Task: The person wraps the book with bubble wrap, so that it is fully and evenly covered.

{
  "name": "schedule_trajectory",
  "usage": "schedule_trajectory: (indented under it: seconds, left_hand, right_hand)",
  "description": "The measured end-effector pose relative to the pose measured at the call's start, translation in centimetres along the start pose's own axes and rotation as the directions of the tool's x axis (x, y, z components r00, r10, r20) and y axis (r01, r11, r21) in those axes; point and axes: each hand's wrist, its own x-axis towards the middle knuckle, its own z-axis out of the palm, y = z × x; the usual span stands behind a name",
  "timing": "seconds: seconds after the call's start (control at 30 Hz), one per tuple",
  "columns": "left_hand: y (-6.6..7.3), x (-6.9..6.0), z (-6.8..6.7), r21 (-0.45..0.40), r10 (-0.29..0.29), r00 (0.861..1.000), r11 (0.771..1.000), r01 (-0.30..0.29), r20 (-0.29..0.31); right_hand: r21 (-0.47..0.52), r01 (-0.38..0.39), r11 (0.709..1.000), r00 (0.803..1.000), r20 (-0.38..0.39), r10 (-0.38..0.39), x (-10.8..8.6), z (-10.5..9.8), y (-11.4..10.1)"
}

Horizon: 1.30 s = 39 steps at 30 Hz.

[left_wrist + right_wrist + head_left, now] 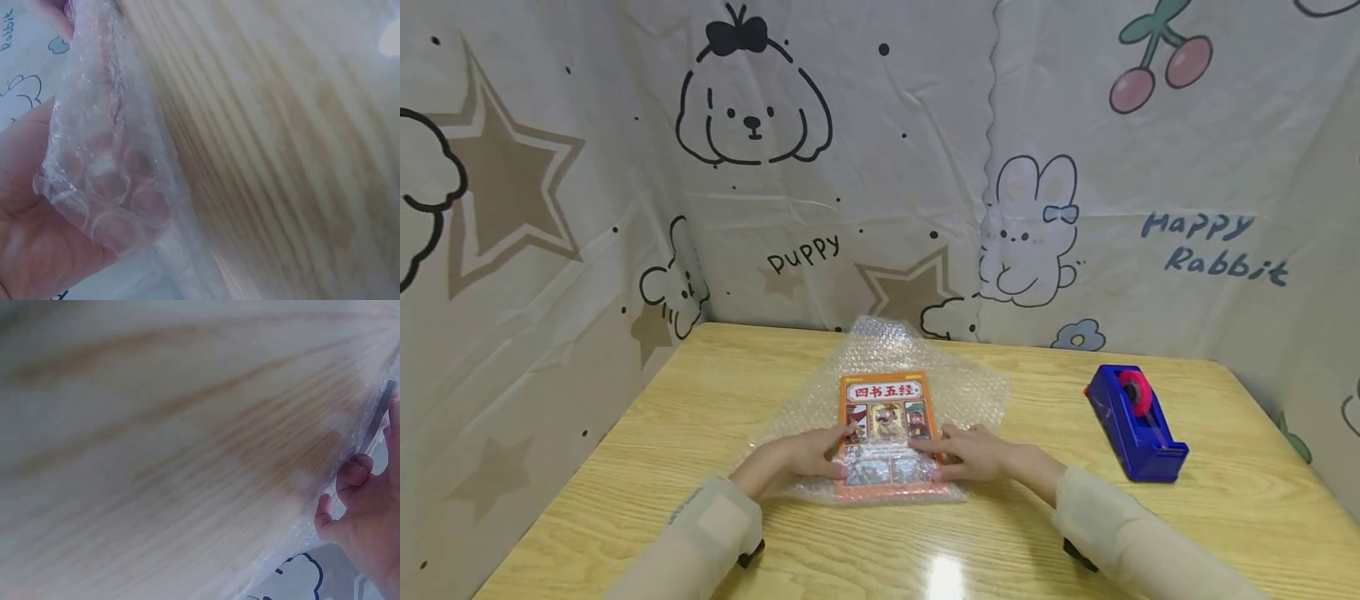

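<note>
Gently, Press the Bubble Wrap (pixel 880 342) Flat on the Book (pixel 887 421)

The orange book lies face up on the worktop (pixel 685 400), right on top of the see-through bubble wrap. A piece of the wrap seems to be folded up over the low part of the book, the end near the person. The top part of the cover shows bare, and more wrap sticks out past the far end and both sides.

To do this bit well, I think the fold should sit flat and snug. It is best to push evenly from both sides, so the book does not slide or turn. A soft touch is good, because hard squeezing could pop the bubbles.

Now for the grip. The left hand (pixel 808 454) is at the book's left edge, with its fingers against the wrap. The right hand (pixel 981 454) is at the right edge, with one finger reaching over the cover and others bent. Each grip looks narrow, but I cannot tell if it pinches the wrap or only presses it. The blue tape holder (pixel 1138 433) stands off to the right.
</note>
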Motion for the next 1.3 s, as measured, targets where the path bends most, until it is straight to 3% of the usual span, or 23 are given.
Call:
schedule_trajectory:
  seconds: [0.37, 0.6, 1.0, 1.3]
  left_hand:
    - [2.1, 0.5, 1.7, 0.005, 0.017, 1.000, 1.000, -0.017, 0.025]
    - [3.7, 0.4, 2.8, 0.116, 0.052, 0.997, 0.991, -0.059, 0.057]
    - [6.4, -0.3, 4.7, 0.205, 0.107, 0.988, 0.970, -0.129, 0.112]
    - [7.3, -1.1, 5.6, 0.285, 0.102, 0.991, 0.951, -0.122, 0.083]
  right_hand:
    - [0.037, -0.020, 0.999, 1.000, -0.015, 0.021, -3.3, 0.6, -0.1]
    - [0.028, -0.007, 1.000, 1.000, -0.026, 0.008, -6.0, 1.2, -0.7]
    - [0.094, -0.037, 0.995, 0.999, 0.009, 0.037, -10.4, 2.0, -2.2]
    - [0.061, -0.018, 0.998, 0.999, -0.029, 0.020, -11.6, 2.4, -3.4]
